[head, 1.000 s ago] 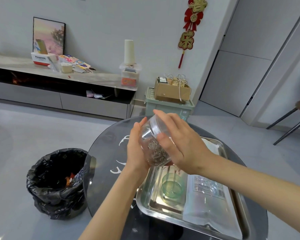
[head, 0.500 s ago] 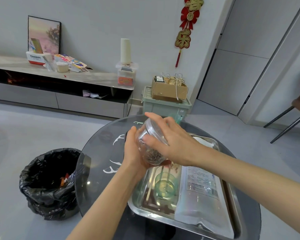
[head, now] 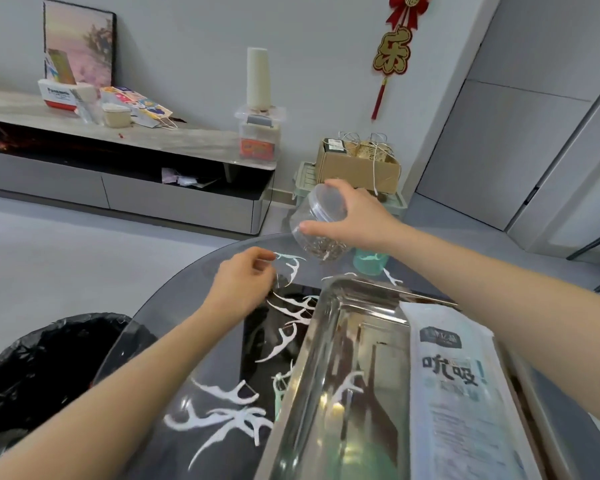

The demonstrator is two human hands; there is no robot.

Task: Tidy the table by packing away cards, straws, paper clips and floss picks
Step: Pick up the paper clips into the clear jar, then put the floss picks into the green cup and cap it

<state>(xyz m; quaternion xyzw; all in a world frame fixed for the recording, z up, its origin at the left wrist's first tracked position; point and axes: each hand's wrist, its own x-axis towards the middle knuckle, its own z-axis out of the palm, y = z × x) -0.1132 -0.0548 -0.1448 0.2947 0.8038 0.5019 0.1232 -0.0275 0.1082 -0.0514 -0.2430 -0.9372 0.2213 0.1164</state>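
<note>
Here the right hand [head: 357, 216], arm outstretched, grips a tilted clear jar [head: 317, 216] of paper clips [head: 323, 245] above the counter [head: 174, 306]; the left hand [head: 243, 282] curls its fingers beside scattered floss picks [head: 284, 337], grip unclear.

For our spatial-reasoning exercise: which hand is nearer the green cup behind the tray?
Right. The right hand, gripping the jar, is just above the cup; the left hand is farther to its left, by the floss picks.
</note>
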